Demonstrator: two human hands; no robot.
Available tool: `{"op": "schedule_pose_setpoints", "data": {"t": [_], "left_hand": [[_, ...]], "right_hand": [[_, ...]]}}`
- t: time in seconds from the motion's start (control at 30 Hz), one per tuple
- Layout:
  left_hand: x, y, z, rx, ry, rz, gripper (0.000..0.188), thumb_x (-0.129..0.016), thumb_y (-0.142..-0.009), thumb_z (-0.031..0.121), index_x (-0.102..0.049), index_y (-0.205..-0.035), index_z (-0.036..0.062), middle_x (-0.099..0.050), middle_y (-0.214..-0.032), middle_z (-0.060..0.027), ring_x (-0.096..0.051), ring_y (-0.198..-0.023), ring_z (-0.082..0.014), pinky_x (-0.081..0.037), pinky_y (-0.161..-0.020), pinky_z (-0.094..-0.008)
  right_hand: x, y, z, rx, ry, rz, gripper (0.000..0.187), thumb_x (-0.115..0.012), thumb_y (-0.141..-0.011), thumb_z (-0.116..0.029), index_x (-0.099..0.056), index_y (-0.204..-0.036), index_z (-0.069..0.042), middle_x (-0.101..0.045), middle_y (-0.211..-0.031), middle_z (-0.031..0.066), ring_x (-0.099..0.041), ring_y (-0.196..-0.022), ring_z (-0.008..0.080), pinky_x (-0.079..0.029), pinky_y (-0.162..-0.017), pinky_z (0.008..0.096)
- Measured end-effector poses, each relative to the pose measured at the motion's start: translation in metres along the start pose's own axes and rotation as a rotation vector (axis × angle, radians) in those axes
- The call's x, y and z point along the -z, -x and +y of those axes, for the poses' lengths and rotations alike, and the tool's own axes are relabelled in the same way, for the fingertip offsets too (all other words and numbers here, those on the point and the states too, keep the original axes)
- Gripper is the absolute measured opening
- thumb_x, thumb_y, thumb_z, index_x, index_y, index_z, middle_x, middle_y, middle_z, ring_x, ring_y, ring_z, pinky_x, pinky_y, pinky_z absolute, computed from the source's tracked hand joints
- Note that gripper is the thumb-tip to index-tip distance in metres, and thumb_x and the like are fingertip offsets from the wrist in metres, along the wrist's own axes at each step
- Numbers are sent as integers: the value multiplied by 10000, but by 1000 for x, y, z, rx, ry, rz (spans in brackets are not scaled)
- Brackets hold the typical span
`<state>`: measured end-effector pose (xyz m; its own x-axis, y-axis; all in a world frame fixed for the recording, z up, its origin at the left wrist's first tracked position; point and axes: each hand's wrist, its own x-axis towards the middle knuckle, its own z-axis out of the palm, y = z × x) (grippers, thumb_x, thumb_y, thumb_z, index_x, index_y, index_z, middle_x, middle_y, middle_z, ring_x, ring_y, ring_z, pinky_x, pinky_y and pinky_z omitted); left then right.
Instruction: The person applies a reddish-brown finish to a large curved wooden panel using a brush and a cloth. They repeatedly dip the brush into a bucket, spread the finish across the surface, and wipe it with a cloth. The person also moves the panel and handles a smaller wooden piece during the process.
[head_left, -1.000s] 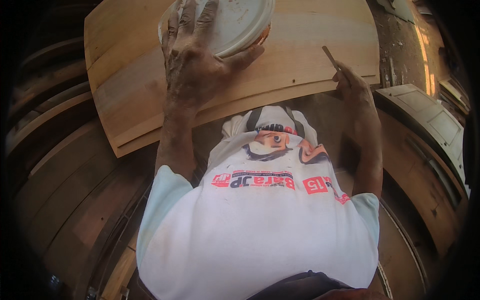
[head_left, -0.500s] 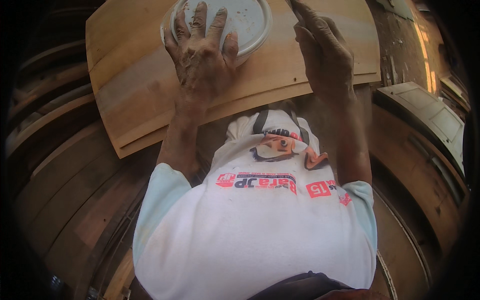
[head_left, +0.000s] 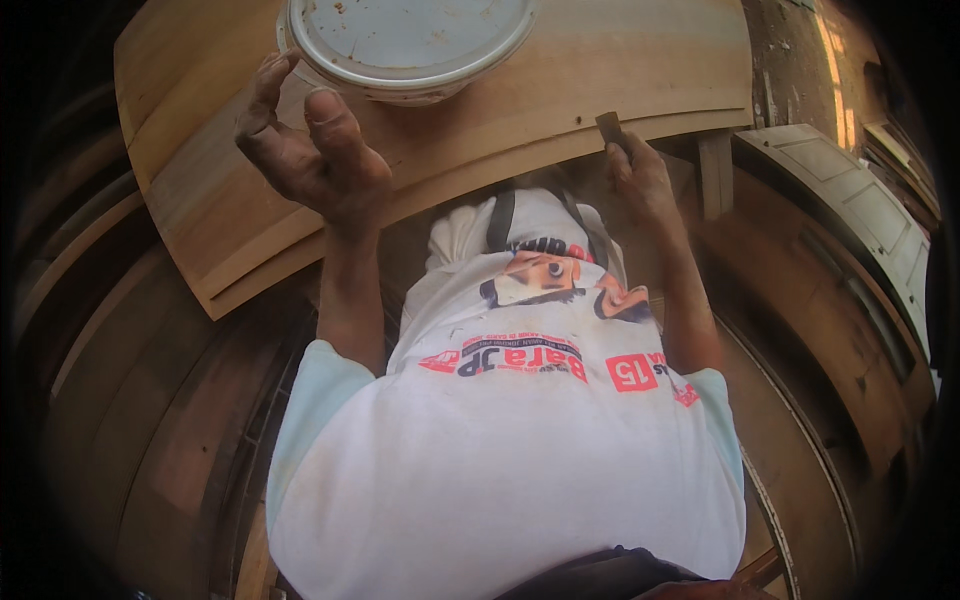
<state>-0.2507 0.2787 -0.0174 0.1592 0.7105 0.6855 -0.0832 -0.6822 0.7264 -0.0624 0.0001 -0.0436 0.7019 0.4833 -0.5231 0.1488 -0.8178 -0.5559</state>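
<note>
A round white tub with a closed lid [head_left: 410,38] stands on a wooden panel [head_left: 560,85]; brown specks and smears mark the lid. My left hand [head_left: 315,155] is raised at the tub's near left side, palm turned inward, thumb and fingers apart, with nothing in it. Whether its fingertips touch the tub's side I cannot tell. Over the panel's near edge, my right hand [head_left: 645,180] grips a small flat scraper [head_left: 609,129], whose squared brownish-grey end sticks up past the fingers.
The panel's stepped near edge [head_left: 440,205] runs in front of my body. A white panelled door [head_left: 850,200] leans at the right. Several wooden boards [head_left: 100,330] lie at the left, below the panel. A post [head_left: 715,175] stands under the panel's right part.
My left hand has come off the lid and moved left and nearer, turning palm inward. My right hand, with the scraper, has drawn back toward me to the panel's edge.
</note>
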Motion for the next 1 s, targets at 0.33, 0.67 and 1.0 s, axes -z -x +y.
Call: {"op": "schedule_pose_setpoints", "data": {"t": [0.33, 0.67, 1.0], "left_hand": [[44, 90, -40, 452, -330, -385, 274, -666, -970, 166, -619, -1186, 4, -675, -1060, -115, -621, -1032, -273, -483, -936, -425], [31, 94, -50, 304, -495, -525, 312, -726, -898, 157, -631, -1155, 6, -661, -1062, -184, -601, -989, -409, -467, -895, -517], [47, 114, -63, 377, -460, -624, 447, -741, -854, 147, -604, -1240, -33, -664, -1169, -212, -616, -1065, -449, -492, -938, -533]], "right_hand": [[-30, 1, -5, -201, -347, -78, 256, -498, -1013, -195, -600, -966, 35, -653, -773, 87, -643, -615, 162, -544, -607, 339], [-36, -2, -11, -309, -480, -53, 218, -512, -1027, -190, -591, -909, -25, -607, -706, 35, -561, -547, 109, -446, -482, 277], [-50, -4, -24, -545, -916, 19, 137, -492, -966, -114, -570, -1037, -27, -569, -799, 37, -493, -583, 86, -419, -491, 256]]}}
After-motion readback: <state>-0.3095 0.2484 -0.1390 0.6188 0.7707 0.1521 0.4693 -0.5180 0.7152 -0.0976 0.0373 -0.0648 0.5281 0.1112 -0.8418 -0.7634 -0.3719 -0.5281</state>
